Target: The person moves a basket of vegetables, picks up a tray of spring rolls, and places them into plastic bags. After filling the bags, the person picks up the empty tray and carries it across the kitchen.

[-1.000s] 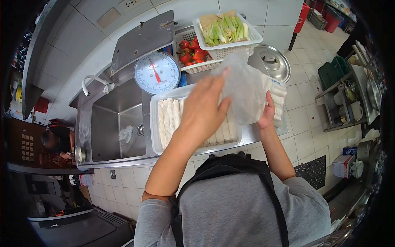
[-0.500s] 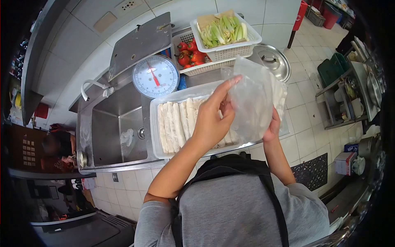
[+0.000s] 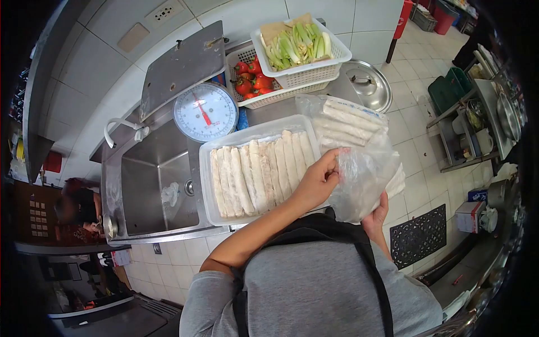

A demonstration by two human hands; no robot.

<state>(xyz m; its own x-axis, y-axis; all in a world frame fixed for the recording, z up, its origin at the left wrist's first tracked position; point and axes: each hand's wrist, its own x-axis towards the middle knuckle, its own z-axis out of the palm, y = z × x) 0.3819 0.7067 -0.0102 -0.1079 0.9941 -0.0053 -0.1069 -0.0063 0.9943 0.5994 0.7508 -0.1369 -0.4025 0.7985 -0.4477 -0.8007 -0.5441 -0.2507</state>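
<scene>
My left hand [image 3: 319, 178] is closed, pinching the edge of a clear plastic bag [image 3: 364, 182]. From the lower right, my right hand [image 3: 377, 216] grips the same bag, its fingers partly hidden behind the plastic. The bag looks limp, and I cannot make out anything inside it. Left of the hands, a translucent plastic tub [image 3: 209, 185] holds a row of long, pale, flour-dusted rolls [image 3: 255, 174]. Beyond the bag lie similar rolls packed in clear plastic [image 3: 345, 121], partly covered by it.
A dial scale [image 3: 205, 112] stands behind the tub, near a steel sink [image 3: 132, 191] and faucet [image 3: 120, 124]. Baskets hold red tomatoes [image 3: 254, 78] and cut green stalks [image 3: 297, 45]. A metal lid [image 3: 365, 84] lies at the counter's right end. Another person [image 3: 81, 208] is at far left.
Both hands have lowered the bag towards my body, the left hand moving right and down. More rolls in the tub and the packed rolls behind now show.
</scene>
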